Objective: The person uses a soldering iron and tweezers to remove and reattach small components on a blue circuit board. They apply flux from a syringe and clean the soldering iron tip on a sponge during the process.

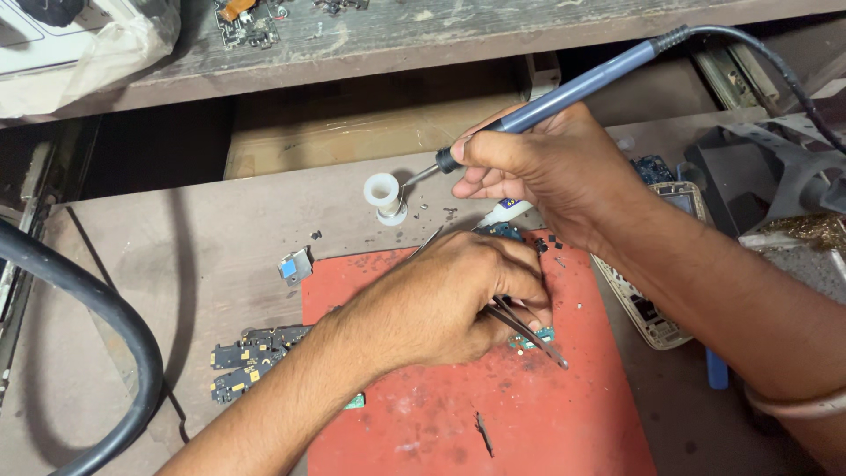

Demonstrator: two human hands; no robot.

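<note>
On the red mat [529,414] at the middle of the table [203,238]: small green circuit board [539,336], mostly hidden under the left hand [441,304]; left hand closed on metal tweezers [529,333], tips down at the board's edge. Right hand [546,167] clamped around a blue-handled soldering iron [564,92], tip pointing left toward a white spool [384,196], well above the board. Board judged light, stiff, thin and fragile, easily skidding on the mat; best taken by its bare edges with the tweezers, never across the parts on its face. Nearby: two dark circuit strips [251,353] left of the mat, small metal shield [297,264], phone frame [656,308] to the right, white tube [507,210], thick black cable [115,326].
</note>
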